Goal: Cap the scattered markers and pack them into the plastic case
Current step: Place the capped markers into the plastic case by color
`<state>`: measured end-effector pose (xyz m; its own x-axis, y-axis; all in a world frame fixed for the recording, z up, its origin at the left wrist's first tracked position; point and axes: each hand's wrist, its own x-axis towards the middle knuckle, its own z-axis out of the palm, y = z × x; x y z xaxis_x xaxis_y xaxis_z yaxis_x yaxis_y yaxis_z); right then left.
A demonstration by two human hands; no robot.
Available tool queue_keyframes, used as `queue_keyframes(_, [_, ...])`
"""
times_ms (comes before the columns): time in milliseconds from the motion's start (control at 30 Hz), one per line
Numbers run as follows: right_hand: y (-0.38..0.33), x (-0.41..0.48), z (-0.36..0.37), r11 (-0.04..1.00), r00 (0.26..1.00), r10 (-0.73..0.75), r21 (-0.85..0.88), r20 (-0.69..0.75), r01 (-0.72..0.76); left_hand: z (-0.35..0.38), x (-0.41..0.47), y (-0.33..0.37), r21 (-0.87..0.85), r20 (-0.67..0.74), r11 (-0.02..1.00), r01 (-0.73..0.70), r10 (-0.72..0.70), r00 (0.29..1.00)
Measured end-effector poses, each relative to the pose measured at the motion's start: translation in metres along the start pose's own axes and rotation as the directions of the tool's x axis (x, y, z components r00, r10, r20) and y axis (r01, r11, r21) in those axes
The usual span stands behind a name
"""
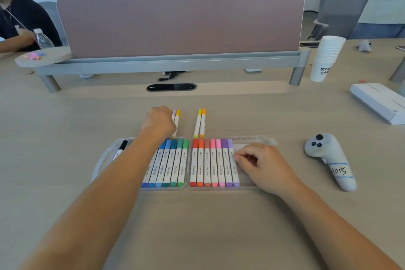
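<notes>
**Item 1.** Clear plastic case (252, 139), open flat on the near part of the pale wooden desk (65, 138), with two halves side by side.
- Left half: a black-capped marker (121, 149) at the left edge, then a row of blue-to-green capped white markers (173, 162).
- Right half: a row of red-to-lilac capped white markers (212, 162), with room to spare at its right end.

**Item 2.** My left hand (157, 123), beyond the far edge of the case. Its grip is closed round a lilac-capped and yellow-capped pair of markers (176, 116). My forearm lies over the left half.

**Item 3.** Yellow-capped and orange-capped pair of markers (201, 121), loose on the desk just beyond the case, touched by neither hand.

**Item 4.** My right hand (263, 164), resting on the right half with fingers curled and tips against the end lilac marker. I cannot tell whether this grip pinches or only presses.

**Hazards, as I judge them:**
- Two markers in one grip. One may slip out and roll away across the desk.
- Drawing my forearm back low could rake the blue-to-green row out of its slots or shove the case.
- I cannot tell whether the caps on the far markers are pushed home. A loose one could pop off when pressed into a slot.
- If my right hand lifts, the light case may slide.
</notes>
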<state>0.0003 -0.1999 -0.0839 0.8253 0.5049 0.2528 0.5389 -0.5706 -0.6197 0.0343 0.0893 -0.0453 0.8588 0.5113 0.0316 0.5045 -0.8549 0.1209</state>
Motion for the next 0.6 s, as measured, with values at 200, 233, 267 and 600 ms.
queue_keyframes(200, [0.002,0.001,0.000,1.000,1.000,0.001,-0.002,0.022,-0.001,-0.001,0.003,0.007,0.010,0.066,0.999,0.041,-0.042,0.997])
queue_keyframes(233, [0.002,0.001,-0.001,1.000,1.000,0.003,-0.001,0.023,-0.003,-0.003,0.002,0.008,-0.008,0.045,0.999,0.039,-0.039,0.998])
queue_keyframes(267, [0.001,0.001,-0.001,1.000,1.000,0.003,-0.002,0.023,-0.003,-0.005,0.000,0.009,-0.038,0.015,0.999,0.035,-0.035,0.999])
queue_keyframes(600, [-0.001,0.002,-0.009,0.977,0.985,0.065,0.210,-0.157,-0.031,-0.025,-0.077,0.043,-0.673,0.265,0.735,-0.090,0.352,0.898])
